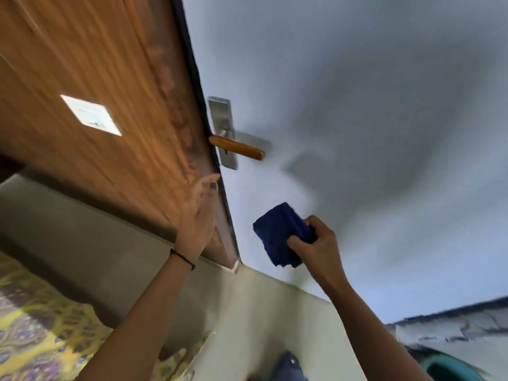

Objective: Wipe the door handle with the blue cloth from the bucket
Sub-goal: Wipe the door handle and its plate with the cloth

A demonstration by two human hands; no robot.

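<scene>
The door handle is an orange-brown lever on a silver plate, fixed to a pale grey door near its edge. My right hand grips a folded dark blue cloth, held up below and to the right of the handle, apart from it. My left hand is raised with its fingers apart, the palm against the dark edge of the door just below the handle plate. A teal bucket rim shows at the bottom right corner.
A wood-grain panel with a white switch plate fills the upper left. A patterned yellow and purple fabric lies at the lower left. Pale floor runs between my arms. The picture is tilted and blurred.
</scene>
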